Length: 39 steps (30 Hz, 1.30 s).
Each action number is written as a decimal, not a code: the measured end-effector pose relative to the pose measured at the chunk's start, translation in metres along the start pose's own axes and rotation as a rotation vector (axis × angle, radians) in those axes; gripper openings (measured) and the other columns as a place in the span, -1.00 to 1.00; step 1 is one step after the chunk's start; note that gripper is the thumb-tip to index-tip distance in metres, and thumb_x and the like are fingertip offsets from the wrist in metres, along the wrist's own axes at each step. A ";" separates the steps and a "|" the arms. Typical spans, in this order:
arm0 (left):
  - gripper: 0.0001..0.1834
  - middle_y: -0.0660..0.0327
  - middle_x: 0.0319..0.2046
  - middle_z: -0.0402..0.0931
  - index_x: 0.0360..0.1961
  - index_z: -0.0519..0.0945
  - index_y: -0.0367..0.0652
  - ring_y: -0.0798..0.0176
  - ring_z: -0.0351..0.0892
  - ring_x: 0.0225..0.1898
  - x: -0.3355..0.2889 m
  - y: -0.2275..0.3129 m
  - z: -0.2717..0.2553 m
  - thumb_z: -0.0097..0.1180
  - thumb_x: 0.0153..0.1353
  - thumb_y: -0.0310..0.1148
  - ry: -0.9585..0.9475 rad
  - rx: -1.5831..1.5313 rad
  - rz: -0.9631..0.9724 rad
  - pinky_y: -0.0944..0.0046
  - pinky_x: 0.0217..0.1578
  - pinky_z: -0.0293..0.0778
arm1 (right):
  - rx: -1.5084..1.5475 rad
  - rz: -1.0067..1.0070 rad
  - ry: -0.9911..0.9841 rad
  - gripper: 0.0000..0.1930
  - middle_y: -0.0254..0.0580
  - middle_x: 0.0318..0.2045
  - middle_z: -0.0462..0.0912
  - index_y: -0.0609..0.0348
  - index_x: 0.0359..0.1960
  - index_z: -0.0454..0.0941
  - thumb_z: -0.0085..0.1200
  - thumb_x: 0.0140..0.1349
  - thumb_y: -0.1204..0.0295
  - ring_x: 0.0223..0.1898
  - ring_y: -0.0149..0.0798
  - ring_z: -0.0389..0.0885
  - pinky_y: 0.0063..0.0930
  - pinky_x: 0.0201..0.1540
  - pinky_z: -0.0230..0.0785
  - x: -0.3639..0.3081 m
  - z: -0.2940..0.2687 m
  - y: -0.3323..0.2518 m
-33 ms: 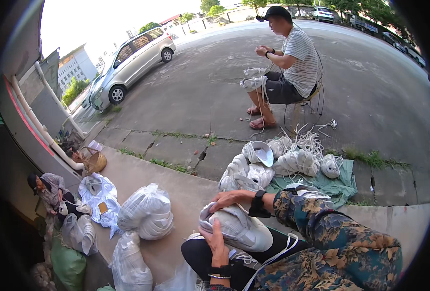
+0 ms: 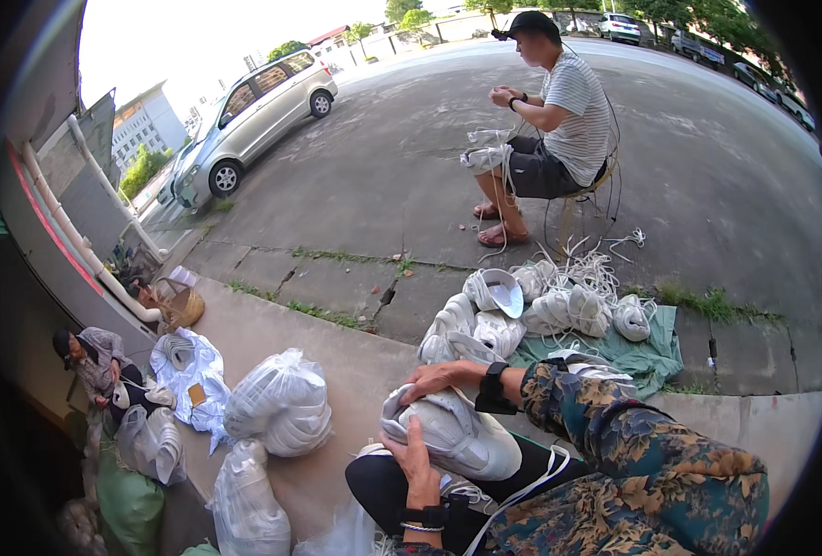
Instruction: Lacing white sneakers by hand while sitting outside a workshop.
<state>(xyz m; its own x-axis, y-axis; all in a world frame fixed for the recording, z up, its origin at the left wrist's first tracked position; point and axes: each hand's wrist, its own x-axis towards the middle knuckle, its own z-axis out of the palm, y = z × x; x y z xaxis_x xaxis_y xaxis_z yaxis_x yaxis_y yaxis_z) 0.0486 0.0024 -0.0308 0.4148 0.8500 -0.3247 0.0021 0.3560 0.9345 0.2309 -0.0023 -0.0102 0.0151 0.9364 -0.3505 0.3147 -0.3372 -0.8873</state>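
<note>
A white sneaker (image 2: 471,445) lies across my lap, its toe pointing right, between my two hands. My right hand (image 2: 437,378) reaches over from the right, its fingers curled on the collar of the shoe opening. From below, my left hand (image 2: 414,463) grips the near side, thumb up against the upper. Part of the inside of the shoe is hidden by my fingers. A loose white lace (image 2: 527,486) trails over my dark-clad leg beneath the sneaker. Close beyond my right forearm lies a pile of white shoes (image 2: 499,329).
The pile rests partly on a green sheet (image 2: 656,347). Clear plastic bags of white shoe parts (image 2: 281,408) stand to my left, near a green sack (image 2: 128,496). One person (image 2: 568,120) sits ahead on a stool; another (image 2: 100,361) sits far left. A van (image 2: 249,116) is parked beyond.
</note>
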 end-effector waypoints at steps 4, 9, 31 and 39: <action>-0.12 -0.02 0.09 0.21 0.21 0.03 -0.22 0.09 0.33 0.05 0.035 -0.029 -0.005 0.27 0.01 -0.10 0.043 -0.068 -0.035 0.11 0.01 0.37 | 0.032 0.013 -0.024 -0.50 -0.20 -0.21 0.59 0.20 -0.07 0.53 0.08 0.07 0.07 -0.13 -0.30 0.48 -0.46 -0.10 0.31 0.002 -0.006 0.003; 0.12 -0.22 0.16 0.10 0.26 -0.07 -0.35 -0.08 0.20 0.17 0.017 -0.002 0.031 0.30 -0.13 0.07 0.089 0.267 -0.065 0.08 0.10 0.23 | 0.037 0.105 0.127 -0.64 -0.27 -0.32 0.60 0.24 -0.18 0.59 0.10 0.06 0.26 -0.36 -0.43 0.51 -0.54 -0.35 0.36 -0.027 -0.019 0.000; -0.06 -0.06 -0.08 0.42 0.11 0.26 -0.42 0.14 0.42 -0.04 0.045 0.008 -0.015 0.29 -0.11 0.11 -0.318 0.235 0.071 0.26 -0.02 0.32 | 0.244 0.012 0.118 -0.62 -0.39 -0.31 0.59 0.18 -0.12 0.57 0.06 0.19 0.14 -0.31 -0.50 0.49 -0.60 -0.24 0.36 -0.013 -0.020 0.008; -0.03 -0.13 0.08 0.26 0.21 0.05 -0.43 0.02 0.28 0.11 0.001 -0.025 -0.023 0.09 0.06 0.17 -0.159 0.050 0.023 0.10 0.10 0.23 | 0.384 0.005 0.233 -0.60 -0.31 -0.26 0.59 0.17 -0.07 0.54 0.11 0.13 0.19 -0.26 -0.49 0.50 -0.63 -0.20 0.35 -0.013 -0.010 0.026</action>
<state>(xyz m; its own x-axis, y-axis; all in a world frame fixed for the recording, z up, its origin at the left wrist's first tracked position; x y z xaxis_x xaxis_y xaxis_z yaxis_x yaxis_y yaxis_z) 0.0281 0.0028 -0.0575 0.5536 0.7843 -0.2800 0.0349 0.3141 0.9488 0.2486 -0.0224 -0.0256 0.2434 0.9166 -0.3172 -0.0605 -0.3121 -0.9481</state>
